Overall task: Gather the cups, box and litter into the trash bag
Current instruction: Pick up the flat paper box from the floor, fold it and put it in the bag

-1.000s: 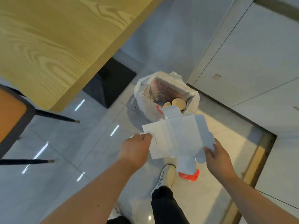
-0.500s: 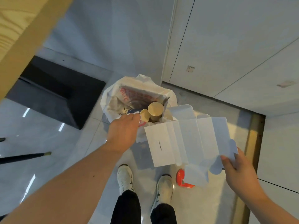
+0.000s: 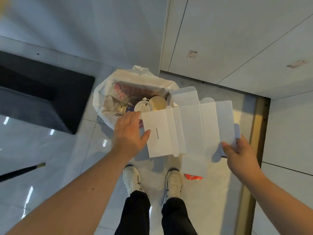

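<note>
A flattened white box [image 3: 186, 126] hangs over the floor in front of me, partly covering the trash bag. My right hand [image 3: 240, 155] pinches its right edge. My left hand [image 3: 128, 134] is at the box's left edge, fingers straight, thumb tip lying on the sheet. The white trash bag [image 3: 101, 92] stands open on the floor beyond. Inside it are a tan cup [image 3: 158, 102], a white lidded cup [image 3: 144, 106] and printed wrappers. A red piece of litter [image 3: 193, 176] lies on the floor by my right shoe, half hidden under a box flap.
A black table base [image 3: 42, 94] sits on the floor at the left. A thin black chair leg [image 3: 22, 171] juts in from the lower left. White cabinet doors [image 3: 237, 39] rise behind and to the right of the bag. My shoes [image 3: 132, 179] stand just short of the bag.
My view has tilted down toward the bag, and the wooden tabletop has left the frame. My left hand let go of the box, reached toward the bag, then came back to the box's left edge.
</note>
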